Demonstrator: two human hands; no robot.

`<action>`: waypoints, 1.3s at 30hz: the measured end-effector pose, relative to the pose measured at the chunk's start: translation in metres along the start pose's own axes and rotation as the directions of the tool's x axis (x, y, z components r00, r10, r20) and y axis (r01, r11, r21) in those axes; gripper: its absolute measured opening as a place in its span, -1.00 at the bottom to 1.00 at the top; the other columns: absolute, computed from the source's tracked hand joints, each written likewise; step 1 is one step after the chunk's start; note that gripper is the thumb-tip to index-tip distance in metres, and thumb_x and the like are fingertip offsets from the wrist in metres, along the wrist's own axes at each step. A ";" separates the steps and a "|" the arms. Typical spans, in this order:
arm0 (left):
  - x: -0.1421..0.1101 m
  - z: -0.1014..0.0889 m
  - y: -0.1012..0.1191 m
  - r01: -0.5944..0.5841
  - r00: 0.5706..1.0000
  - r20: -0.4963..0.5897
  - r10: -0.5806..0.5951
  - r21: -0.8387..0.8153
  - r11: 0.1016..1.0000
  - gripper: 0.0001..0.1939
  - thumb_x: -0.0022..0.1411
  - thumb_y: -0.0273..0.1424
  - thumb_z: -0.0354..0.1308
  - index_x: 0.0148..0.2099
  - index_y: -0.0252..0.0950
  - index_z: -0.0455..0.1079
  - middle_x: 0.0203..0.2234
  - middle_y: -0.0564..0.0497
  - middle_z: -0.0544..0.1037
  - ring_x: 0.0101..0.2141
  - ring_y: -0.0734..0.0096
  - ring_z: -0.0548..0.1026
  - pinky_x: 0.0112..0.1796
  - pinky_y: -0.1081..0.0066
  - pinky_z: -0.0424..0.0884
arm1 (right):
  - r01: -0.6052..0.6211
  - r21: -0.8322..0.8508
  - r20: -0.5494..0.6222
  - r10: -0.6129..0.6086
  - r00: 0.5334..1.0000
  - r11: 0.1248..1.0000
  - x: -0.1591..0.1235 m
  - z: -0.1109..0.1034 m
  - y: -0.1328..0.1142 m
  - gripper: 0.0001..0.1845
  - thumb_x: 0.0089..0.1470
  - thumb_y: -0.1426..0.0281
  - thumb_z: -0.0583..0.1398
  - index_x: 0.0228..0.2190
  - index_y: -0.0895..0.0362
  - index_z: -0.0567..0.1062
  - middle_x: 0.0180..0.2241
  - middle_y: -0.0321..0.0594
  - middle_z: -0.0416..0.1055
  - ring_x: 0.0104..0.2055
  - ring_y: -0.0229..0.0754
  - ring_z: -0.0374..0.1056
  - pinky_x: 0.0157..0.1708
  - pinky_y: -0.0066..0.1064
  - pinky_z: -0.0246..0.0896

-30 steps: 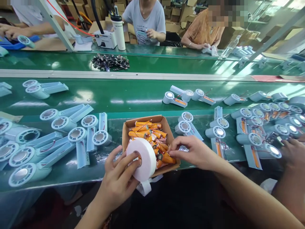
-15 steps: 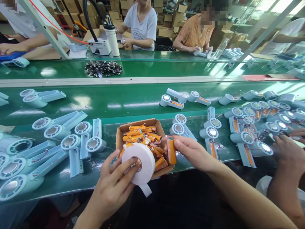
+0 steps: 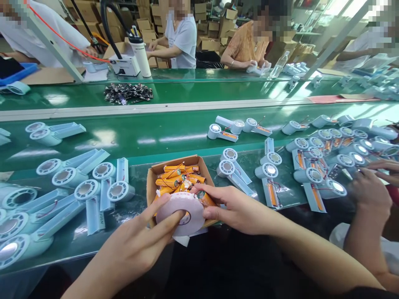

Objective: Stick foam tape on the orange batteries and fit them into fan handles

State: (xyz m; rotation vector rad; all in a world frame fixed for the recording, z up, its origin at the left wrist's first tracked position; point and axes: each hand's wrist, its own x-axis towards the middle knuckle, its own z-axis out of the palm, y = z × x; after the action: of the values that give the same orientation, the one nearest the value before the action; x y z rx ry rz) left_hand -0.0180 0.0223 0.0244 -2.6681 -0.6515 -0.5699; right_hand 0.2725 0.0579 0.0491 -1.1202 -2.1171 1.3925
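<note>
My left hand [image 3: 137, 245] grips a white tape roll [image 3: 179, 214], thumb and fingers wrapped round its rim and core. My right hand [image 3: 232, 207] holds an orange battery [image 3: 204, 198] pressed against the roll's right edge. Both hands hover over the near end of a small cardboard box [image 3: 156, 171] filled with several orange batteries with thin wires. A loose tape end hangs below the roll.
Pale blue fan shells [image 3: 77, 187] lie in rows left of the box, more fan parts [image 3: 271, 170] to the right. A co-worker's hand [image 3: 369, 193] works at the far right. Across the green conveyor [image 3: 174, 137] sit a pile of small dark parts [image 3: 127, 92] and other people.
My right hand lifted an orange battery out of the box and brought it left against the tape roll. The roll has tilted flatter and lower over the box.
</note>
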 end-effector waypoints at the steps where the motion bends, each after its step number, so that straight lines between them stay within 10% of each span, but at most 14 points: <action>1: 0.002 -0.001 0.000 -0.006 1.000 0.003 0.006 -0.001 1.000 -0.77 0.30 -0.57 0.27 -0.07 -0.19 0.64 0.04 0.05 0.66 0.25 0.00 0.48 -0.02 0.21 0.66 | 0.007 0.011 0.041 -0.007 0.999 1.000 -0.002 -0.002 0.001 -0.37 0.33 0.22 0.25 0.35 0.07 0.39 0.01 -0.11 0.62 -0.05 -0.04 0.53 0.01 -0.24 0.39; 9: 0.024 -0.005 -0.004 -0.085 0.996 0.034 0.086 -0.011 0.996 -0.65 0.29 -0.69 0.11 -0.11 -0.25 0.65 0.02 0.00 0.66 0.20 0.11 0.53 0.20 0.19 0.53 | -0.097 0.105 0.173 0.077 0.982 0.990 0.006 -0.027 0.020 -0.56 0.15 0.32 0.38 0.06 0.13 0.64 -0.45 -0.41 0.49 -0.46 -0.30 0.31 -0.40 -0.47 0.26; 13: 0.038 -0.011 -0.009 -0.066 0.997 0.045 0.066 0.018 0.998 -0.76 0.35 -0.57 0.20 -0.02 -0.29 0.63 -0.02 -0.05 0.66 0.19 0.05 0.51 0.23 0.13 0.52 | 0.022 0.551 -0.166 0.084 0.982 0.834 0.016 0.002 0.030 -0.50 0.04 0.22 0.47 0.01 0.11 0.64 -0.32 -0.31 0.61 -0.34 -0.21 0.50 -0.19 -0.33 0.48; 17: 0.044 0.013 0.016 0.145 0.982 -0.115 -0.152 -0.074 0.987 -0.80 0.41 -0.47 0.23 0.03 -0.40 0.58 -0.24 -0.07 0.65 0.03 0.05 0.56 0.17 0.05 0.56 | 0.379 0.774 -0.578 0.322 0.750 0.507 0.022 0.048 0.036 -0.55 0.03 0.15 0.51 -0.06 -0.02 0.63 -0.03 -0.22 0.66 -0.01 -0.13 0.60 0.07 -0.27 0.52; 19: 0.040 0.031 0.033 0.199 0.963 -0.144 -0.227 -0.184 0.962 -0.78 0.44 -0.52 0.16 0.06 -0.40 0.56 -0.25 -0.06 0.64 0.00 0.16 0.57 0.19 0.12 0.54 | 0.469 0.734 -0.660 0.354 0.663 0.490 0.022 0.041 0.040 -0.55 -0.02 0.19 0.54 -0.10 -0.01 0.63 -0.06 -0.22 0.67 -0.02 -0.11 0.62 0.02 -0.28 0.57; 21: 0.027 0.042 0.041 0.190 0.969 -0.103 -0.226 -0.278 0.942 -0.70 0.48 -0.56 0.05 0.10 -0.33 0.56 -0.20 -0.04 0.65 0.01 0.29 0.56 0.21 0.27 0.50 | 0.584 0.588 -0.801 0.302 0.517 0.560 0.016 0.005 0.047 -0.57 -0.06 0.23 0.57 -0.16 0.01 0.64 -0.11 -0.23 0.68 -0.07 -0.12 0.63 -0.06 -0.32 0.60; 24: -0.001 0.046 0.017 0.162 0.984 -0.024 -0.176 -0.277 0.947 -0.70 0.48 -0.39 0.10 0.14 -0.22 0.56 -0.09 -0.04 0.67 0.08 0.23 0.53 0.13 0.34 0.55 | 0.714 0.260 -0.965 0.207 0.163 0.650 -0.012 -0.068 0.053 -0.61 -0.06 0.24 0.56 -0.20 0.01 0.62 -0.02 -0.28 0.66 0.02 -0.16 0.61 -0.05 -0.39 0.58; 27: -0.004 0.044 -0.038 0.161 0.986 0.018 -0.163 -0.297 0.941 -0.60 0.34 -0.01 0.25 0.08 -0.09 0.60 -0.04 -0.05 0.67 0.13 0.02 0.50 -0.01 0.24 0.62 | 0.677 0.206 -0.977 0.180 0.110 0.706 -0.054 -0.102 0.059 -0.51 -0.09 0.28 0.58 -0.11 -0.02 0.60 -0.01 -0.25 0.66 0.03 -0.10 0.62 -0.05 -0.35 0.59; 32: 0.135 0.070 -0.098 0.326 0.915 0.373 -0.154 -0.460 0.826 -0.64 0.49 -0.09 0.02 -0.08 -0.08 0.62 -0.12 0.02 0.69 -0.11 0.27 0.63 -0.09 0.34 0.58 | 0.574 0.303 -0.953 0.240 0.186 0.761 -0.102 -0.076 0.086 -0.45 -0.07 0.32 0.58 -0.12 -0.08 0.46 -0.15 -0.14 0.71 -0.12 0.05 0.68 -0.20 -0.24 0.62; 39: 0.393 0.196 -0.087 0.341 0.825 0.535 -0.185 -0.209 0.916 -0.44 0.32 -0.22 0.33 0.31 -0.23 0.40 0.32 -0.19 0.43 0.31 -0.02 0.34 0.28 0.01 0.31 | 0.505 0.397 -0.913 0.388 0.128 0.767 -0.133 -0.064 0.103 -0.35 -0.11 0.24 0.59 -0.11 -0.08 0.37 -0.17 -0.06 0.71 -0.18 0.16 0.68 -0.24 -0.16 0.63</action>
State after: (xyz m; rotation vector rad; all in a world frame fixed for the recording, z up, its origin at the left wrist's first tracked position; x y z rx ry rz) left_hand 0.3173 0.3176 0.0522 -3.0598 -1.1860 -0.0052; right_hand 0.4396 0.0128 0.0017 -1.0752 -0.5020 0.6833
